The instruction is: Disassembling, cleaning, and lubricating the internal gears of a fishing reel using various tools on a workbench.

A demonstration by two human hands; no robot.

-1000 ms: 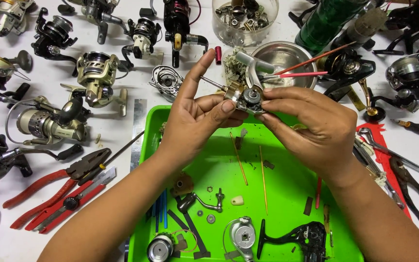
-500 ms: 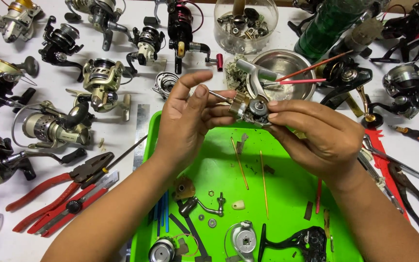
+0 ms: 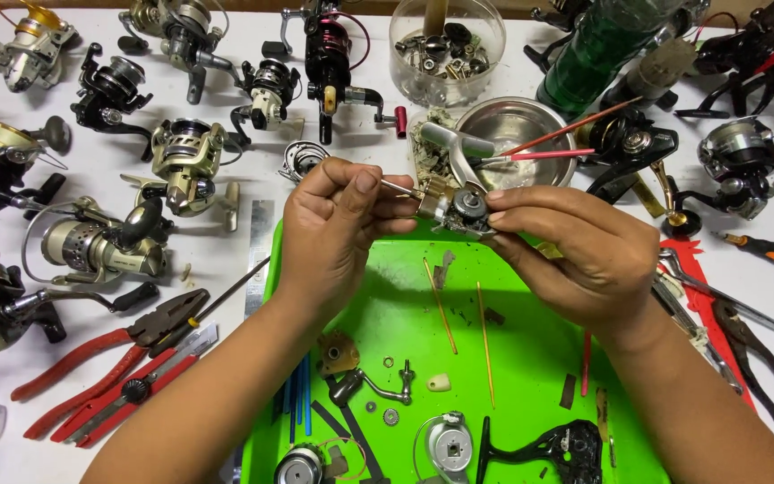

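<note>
Both my hands hold a small fishing reel part (image 3: 459, 208) above the far edge of a bright green tray (image 3: 387, 314). My right hand (image 3: 584, 255) pinches the grey and brass body of the part from the right. With its fingertips, my left hand (image 3: 338, 229) grips a thin metal shaft that sticks out of the part's left side. In the tray lie several loose pieces: a crank handle (image 3: 374, 385), washers, thin sticks (image 3: 441, 305), a round side plate (image 3: 445, 444) and a black reel frame (image 3: 557, 444).
Many spinning reels (image 3: 91, 246) cover the white table to the left and along the back. Red-handled pliers (image 3: 109, 354) lie left of the tray. A steel bowl (image 3: 517, 125), a clear tub of parts (image 3: 445, 40) and a green bottle (image 3: 597, 49) stand behind. More pliers (image 3: 750, 345) lie at right.
Both hands have stayed together over the tray's far edge. My left fingers have shifted along the thin shaft, and the part has turned slightly between my hands.
</note>
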